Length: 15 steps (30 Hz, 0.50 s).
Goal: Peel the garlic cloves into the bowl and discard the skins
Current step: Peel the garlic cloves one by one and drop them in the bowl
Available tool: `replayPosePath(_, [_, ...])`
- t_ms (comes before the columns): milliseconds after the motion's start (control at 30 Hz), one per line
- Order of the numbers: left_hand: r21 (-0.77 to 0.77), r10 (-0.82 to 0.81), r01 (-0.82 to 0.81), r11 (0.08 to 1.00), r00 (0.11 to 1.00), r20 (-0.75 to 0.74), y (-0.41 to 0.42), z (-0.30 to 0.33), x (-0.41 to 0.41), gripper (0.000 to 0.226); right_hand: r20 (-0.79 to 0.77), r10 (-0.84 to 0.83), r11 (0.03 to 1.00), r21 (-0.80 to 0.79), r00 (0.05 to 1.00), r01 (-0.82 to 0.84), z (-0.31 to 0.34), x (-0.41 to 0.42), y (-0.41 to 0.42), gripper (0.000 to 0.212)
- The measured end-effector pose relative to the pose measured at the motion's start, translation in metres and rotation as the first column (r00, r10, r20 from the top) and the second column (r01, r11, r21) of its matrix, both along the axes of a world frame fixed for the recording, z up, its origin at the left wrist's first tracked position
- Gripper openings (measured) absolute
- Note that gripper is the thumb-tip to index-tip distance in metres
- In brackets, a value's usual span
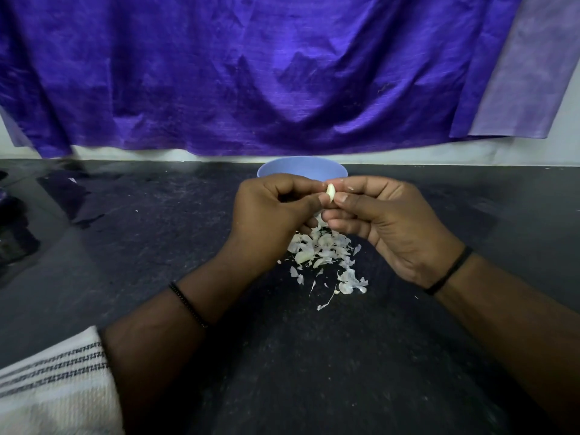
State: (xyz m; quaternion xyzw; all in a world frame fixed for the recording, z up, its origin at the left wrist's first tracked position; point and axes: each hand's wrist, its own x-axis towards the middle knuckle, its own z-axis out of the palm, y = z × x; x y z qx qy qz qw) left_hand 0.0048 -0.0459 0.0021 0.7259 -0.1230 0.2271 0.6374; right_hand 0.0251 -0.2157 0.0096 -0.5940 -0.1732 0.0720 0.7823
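Garlic clove (pixel 330 192): held upright just in front of the blue bowl (pixel 282 167), above its near rim.
Left hand (pixel 276 205): grip clamped on the clove's left side by thumb and forefinger.
Right hand (pixel 376 211): grip pinched on the clove's right side.
Skins (pixel 323 255): heaped on the dark tabletop (pixel 157 230), nearer than the bowl.
Handling: the clove is judged small, firm, light and slick once bared; it is best held by its ends while the papery skin is picked off.

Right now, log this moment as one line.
both hands pinch garlic clove | left hand | right hand | skins on counter | bowl behind
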Motion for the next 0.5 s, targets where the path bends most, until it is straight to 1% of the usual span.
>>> replayPosePath(133, [-0.126,-0.084,0.075,0.989,0.994,-0.073,-0.0008,0.0014,0.0001,0.010,0.040,-0.022,0.999,-0.042,0.999,0.024,0.0006,-0.0004,0.0004,0.021])
replayPosePath(233, [-0.159,-0.128,0.113,0.981,0.988,-0.091,-0.0001,0.0032,0.0009,0.026,0.078,-0.028,0.997,-0.070,0.997,0.033,0.0017,-0.0016,0.0001,0.026])
replayPosePath(300, [-0.135,-0.151,0.139,0.981,0.985,-0.087,0.0012,0.0043,0.0011,0.036,0.100,-0.020,0.995,-0.092,0.995,0.029,0.0019,-0.0027,0.0005,0.028])
replayPosePath(400, [-0.094,-0.163,0.154,0.984,0.982,-0.092,0.0021,0.0040,0.0002,0.032,0.097,-0.020,0.993,-0.114,0.995,0.031,0.0010,-0.0024,0.0010,0.021])
replayPosePath(500, [-0.121,-0.166,0.152,0.981,0.979,-0.117,0.0020,0.0024,0.0009,0.022,0.083,-0.016,0.992,-0.126,0.996,0.026,0.0015,-0.0026,0.0010,0.017])
